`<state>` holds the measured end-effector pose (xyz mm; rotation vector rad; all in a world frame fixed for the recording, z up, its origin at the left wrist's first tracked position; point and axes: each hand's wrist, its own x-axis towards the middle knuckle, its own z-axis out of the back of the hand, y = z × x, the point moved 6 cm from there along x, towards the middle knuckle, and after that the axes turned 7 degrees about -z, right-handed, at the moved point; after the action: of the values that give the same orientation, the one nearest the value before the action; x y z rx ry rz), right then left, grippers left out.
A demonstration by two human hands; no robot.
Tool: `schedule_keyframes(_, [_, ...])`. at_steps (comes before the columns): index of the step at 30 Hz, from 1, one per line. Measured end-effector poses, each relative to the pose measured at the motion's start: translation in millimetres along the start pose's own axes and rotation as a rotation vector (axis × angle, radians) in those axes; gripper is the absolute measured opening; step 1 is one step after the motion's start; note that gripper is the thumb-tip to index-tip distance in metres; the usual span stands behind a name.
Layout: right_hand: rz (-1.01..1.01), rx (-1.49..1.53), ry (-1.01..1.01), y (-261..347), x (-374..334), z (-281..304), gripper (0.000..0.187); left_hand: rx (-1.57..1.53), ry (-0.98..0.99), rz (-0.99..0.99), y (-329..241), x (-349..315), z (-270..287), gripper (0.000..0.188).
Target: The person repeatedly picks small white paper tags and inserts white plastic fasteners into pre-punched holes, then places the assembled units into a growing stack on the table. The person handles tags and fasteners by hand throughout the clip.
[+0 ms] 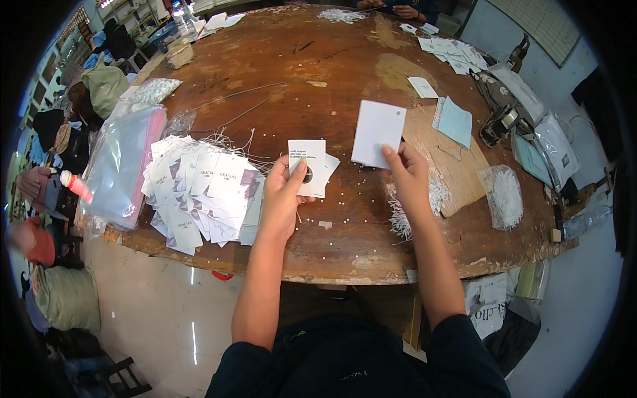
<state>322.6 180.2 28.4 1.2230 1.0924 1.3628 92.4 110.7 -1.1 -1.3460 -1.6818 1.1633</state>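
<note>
My left hand (282, 194) is closed on a few small printed cards (317, 154), white with a dark round mark, its thumb pressed on the top one. Out to the right, my right hand (409, 171) pinches a larger blank white card (379, 126) by its lower edge; a small hole shows near its top corner. Both hands are above the table. Beside my left hand spreads a heap of white hang tags (199, 189), with white strings trailing from its far side. A bundle of white strings (434, 198) lies partly behind my right wrist.
The worn wooden table (325, 86) carries a stack of clear plastic bags (126, 176) at left. Toward the right are a brown board (458, 166), a light-blue paper (454, 121) and a bag of white strings (505, 197). Another person's hands (406, 11) work at the far edge.
</note>
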Motion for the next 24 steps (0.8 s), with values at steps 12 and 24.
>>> schedule_keyframes(12, [-0.029, -0.255, 0.300, -7.0, -40.8, -49.6, 0.034, -0.220, 0.127, -0.031, 5.1, -17.7, -17.4, 0.037])
schedule_keyframes(24, [-0.001, -0.221, 0.319, -9.7, -43.8, -52.2, 0.031, 0.025, 0.117, -0.069, 18.6, -19.3, -20.8, 0.034])
